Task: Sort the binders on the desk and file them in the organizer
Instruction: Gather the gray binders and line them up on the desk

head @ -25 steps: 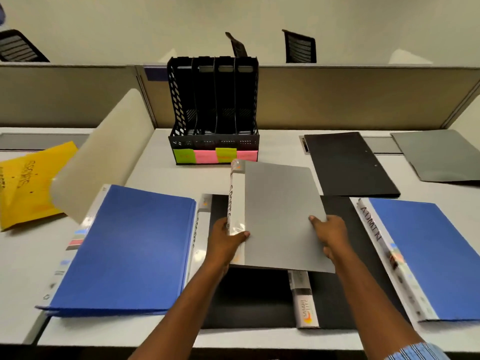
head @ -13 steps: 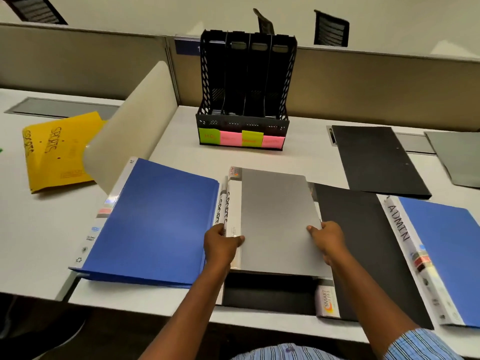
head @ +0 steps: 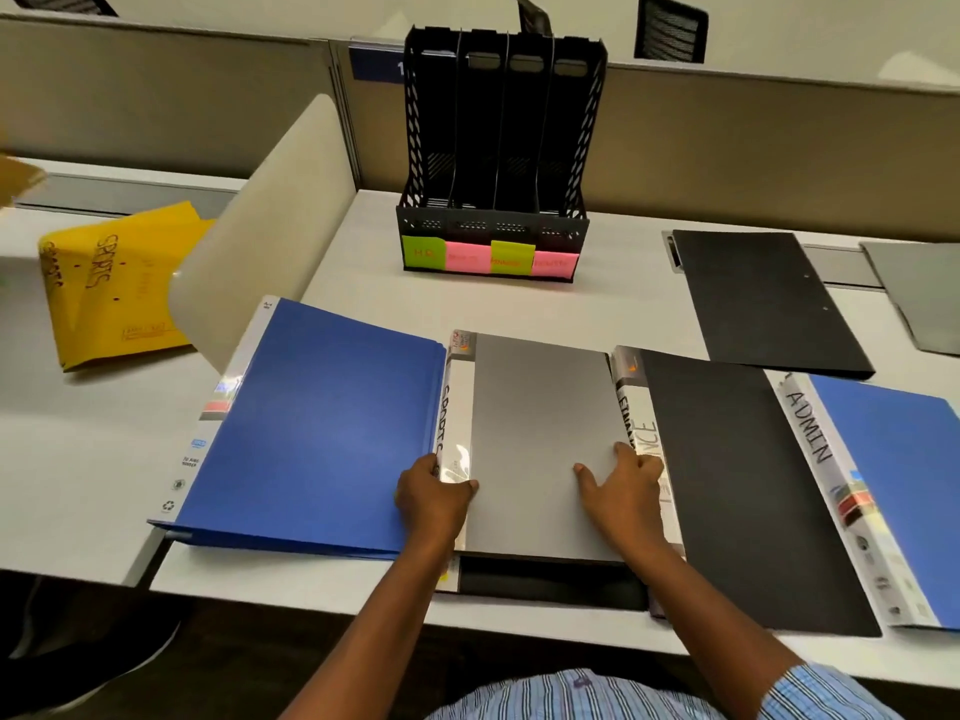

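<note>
Grey binder [head: 540, 439] flat on tabletop [head: 374, 304], in front of organizer [head: 493, 163], over a black binder [head: 727, 485]. Left hand [head: 434, 493] pinching its spine edge; right hand [head: 623, 485] pressed flat, gripping nothing. Risk: lower binder dragging along, or misfiling by misread label.

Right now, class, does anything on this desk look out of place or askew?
Yes. The grey binder lies stacked askew on a black binder, and a yellow folder sits apart, beyond the divider.
</note>
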A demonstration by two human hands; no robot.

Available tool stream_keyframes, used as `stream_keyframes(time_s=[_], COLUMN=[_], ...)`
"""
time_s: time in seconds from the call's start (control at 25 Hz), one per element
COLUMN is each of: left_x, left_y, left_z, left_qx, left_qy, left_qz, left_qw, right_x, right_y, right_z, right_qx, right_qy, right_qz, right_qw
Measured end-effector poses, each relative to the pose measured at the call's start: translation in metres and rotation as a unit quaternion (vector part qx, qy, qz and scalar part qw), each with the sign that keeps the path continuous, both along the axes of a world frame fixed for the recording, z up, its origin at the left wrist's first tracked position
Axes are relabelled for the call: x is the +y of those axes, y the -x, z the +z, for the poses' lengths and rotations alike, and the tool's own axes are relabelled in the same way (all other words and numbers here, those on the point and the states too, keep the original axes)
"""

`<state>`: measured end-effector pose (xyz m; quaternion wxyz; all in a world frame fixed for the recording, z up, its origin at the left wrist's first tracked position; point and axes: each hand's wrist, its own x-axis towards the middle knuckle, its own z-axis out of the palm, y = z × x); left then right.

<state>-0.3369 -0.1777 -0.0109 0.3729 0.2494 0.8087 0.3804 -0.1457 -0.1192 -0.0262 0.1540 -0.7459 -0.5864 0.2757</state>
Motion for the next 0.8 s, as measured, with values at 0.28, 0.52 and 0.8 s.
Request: stream_keyframes(time_s=[0.28, 0.52, 0.8], left_x=[-0.004, -0.003, 0.001], left_y=[0.002, -0.004, -0.011], left_z=[-0.006, -0.010, -0.007], left_qx=[0.078, 0.155, 0.199], left_qy=[0.052, 0.081, 0.128], left_qz=[-0.045, -0.097, -0.119], left_qw=[0.995, 0.980, 0.964], right_x=[-0.015, -0.024, -0.029], right_y=[0.011, 0.015, 0.015], right_z=[-0.009, -0.015, -0.015], right_qx=[-0.118, -0.136, -0.166], right_qy=[0.062, 0.082, 0.097], right_qz=[0.076, 0.139, 0.177], right_qw=[0.988, 0.977, 0.965])
